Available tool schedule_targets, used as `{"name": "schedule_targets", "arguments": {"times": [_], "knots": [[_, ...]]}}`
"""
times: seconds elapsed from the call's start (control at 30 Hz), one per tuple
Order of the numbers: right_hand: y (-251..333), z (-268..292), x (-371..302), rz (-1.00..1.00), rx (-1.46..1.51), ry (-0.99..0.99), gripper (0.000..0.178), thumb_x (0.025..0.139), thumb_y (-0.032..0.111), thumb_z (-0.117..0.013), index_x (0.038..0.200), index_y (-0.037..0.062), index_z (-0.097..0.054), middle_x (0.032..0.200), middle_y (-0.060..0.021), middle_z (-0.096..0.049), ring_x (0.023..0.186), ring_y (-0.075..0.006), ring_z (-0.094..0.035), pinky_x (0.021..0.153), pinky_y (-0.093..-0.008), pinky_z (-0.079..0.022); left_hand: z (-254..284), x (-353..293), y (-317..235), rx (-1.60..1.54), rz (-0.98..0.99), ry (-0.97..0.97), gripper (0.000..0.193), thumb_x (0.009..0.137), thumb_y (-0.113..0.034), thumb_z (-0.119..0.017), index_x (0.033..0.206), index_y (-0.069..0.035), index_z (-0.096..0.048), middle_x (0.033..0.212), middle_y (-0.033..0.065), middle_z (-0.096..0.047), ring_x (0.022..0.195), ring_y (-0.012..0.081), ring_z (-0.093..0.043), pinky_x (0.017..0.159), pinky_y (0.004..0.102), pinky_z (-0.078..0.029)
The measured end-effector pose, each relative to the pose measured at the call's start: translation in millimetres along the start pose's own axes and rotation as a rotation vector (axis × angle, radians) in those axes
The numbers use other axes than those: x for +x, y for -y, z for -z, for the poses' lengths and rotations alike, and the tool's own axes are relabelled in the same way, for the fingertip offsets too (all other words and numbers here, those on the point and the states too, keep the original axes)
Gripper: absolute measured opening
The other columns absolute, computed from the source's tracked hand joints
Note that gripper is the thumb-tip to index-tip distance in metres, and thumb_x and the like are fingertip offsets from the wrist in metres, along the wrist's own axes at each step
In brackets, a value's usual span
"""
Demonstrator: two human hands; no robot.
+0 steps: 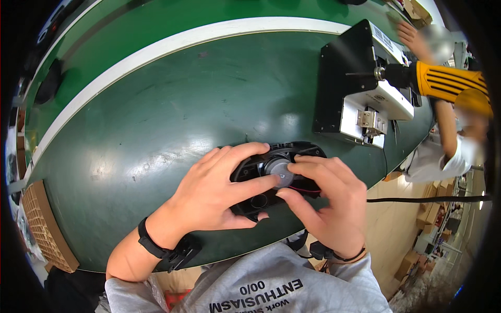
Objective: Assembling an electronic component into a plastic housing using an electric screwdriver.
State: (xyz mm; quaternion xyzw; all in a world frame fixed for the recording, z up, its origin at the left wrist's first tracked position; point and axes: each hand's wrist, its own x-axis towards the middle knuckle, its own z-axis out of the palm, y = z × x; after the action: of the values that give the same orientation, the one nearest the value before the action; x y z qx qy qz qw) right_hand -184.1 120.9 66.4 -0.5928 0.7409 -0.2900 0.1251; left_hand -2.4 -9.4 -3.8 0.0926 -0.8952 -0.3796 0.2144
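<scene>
A black plastic housing with a round grey speaker driver set in it is held at the near edge of the green table. My left hand grips the housing's left side, thumb at the near edge and fingers over the far edge, with one fingertip on the driver. From the right, my right hand has its forefinger and thumb closed at the driver's right side. A thin red wire runs beside the driver. My right palm hides the housing's right end.
A black-and-white box-shaped machine stands at the far right of the table. A yellow electric screwdriver hangs before it. A black cable crosses on the right. Another person's hand shows beyond. A brown tray lies at the left edge.
</scene>
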Motion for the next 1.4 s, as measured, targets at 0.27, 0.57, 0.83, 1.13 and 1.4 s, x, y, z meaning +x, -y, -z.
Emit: {"name": "schedule_targets", "arguments": {"times": [0.27,0.57,0.83,1.13,1.4], "knots": [[-26.6,30.1,-10.3,-0.066,0.115,-0.361,0.016,0.080,-0.001,-0.077,0.095,-0.0023,-0.072,0.097,-0.0160,-0.075,0.086,-0.0259,-0.070,0.076,-0.0314,-0.053,-1.7,1.5,-4.7,0.154,-0.053,-0.061,0.058,0.057,-0.031,-0.092,0.112,-0.019,-0.078,0.140,0.0129,-0.060,0.120,0.0339,-0.059,0.092,0.0445,-0.051],[-30.6,49.3,-5.6,0.247,0.211,-0.293,0.017,0.076,-0.004,-0.078,0.091,-0.0035,-0.073,0.093,-0.0140,-0.074,0.082,-0.0264,-0.070,0.073,-0.0334,-0.054,-5.3,1.6,-6.1,0.311,-0.170,-0.077,0.047,0.067,-0.031,-0.089,0.109,-0.015,-0.077,0.130,0.0025,-0.069,0.130,0.0276,-0.058,0.094,0.0451,-0.046],[-47.3,50.2,-15.5,0.044,0.407,-0.678,0.033,0.084,-0.002,-0.072,0.115,-0.0033,-0.062,0.121,-0.0155,-0.062,0.095,-0.0165,-0.058,0.086,-0.0287,-0.046,-4.8,1.4,-15.7,0.343,-0.197,-0.020,0.043,0.071,-0.022,-0.085,0.112,-0.014,-0.075,0.122,0.0011,-0.072,0.121,0.0199,-0.067,0.100,0.0496,-0.041],[-32.2,98.6,103.4,0.319,0.944,-0.291,0.048,0.092,0.015,-0.078,0.133,0.0001,-0.057,0.095,-0.0071,-0.073,0.091,-0.0140,-0.069,0.077,-0.0269,-0.054,-13.8,1.7,-27.3,0.417,-0.236,-0.036,0.050,0.066,-0.019,-0.086,0.114,-0.012,-0.072,0.120,0.0041,-0.070,0.123,0.0220,-0.065,0.100,0.0515,-0.042],[-13.3,98.9,42.6,0.463,1.084,-0.329,0.035,0.090,0.005,-0.075,0.121,-0.0008,-0.061,0.076,-0.0019,-0.067,0.065,-0.0100,-0.067,0.061,-0.0266,-0.053,-15.1,0.9,-31.0,0.428,-0.203,-0.005,0.062,0.065,-0.010,-0.090,0.124,-0.008,-0.068,0.125,0.0071,-0.068,0.127,0.0288,-0.062,0.102,0.0525,-0.042]]}}
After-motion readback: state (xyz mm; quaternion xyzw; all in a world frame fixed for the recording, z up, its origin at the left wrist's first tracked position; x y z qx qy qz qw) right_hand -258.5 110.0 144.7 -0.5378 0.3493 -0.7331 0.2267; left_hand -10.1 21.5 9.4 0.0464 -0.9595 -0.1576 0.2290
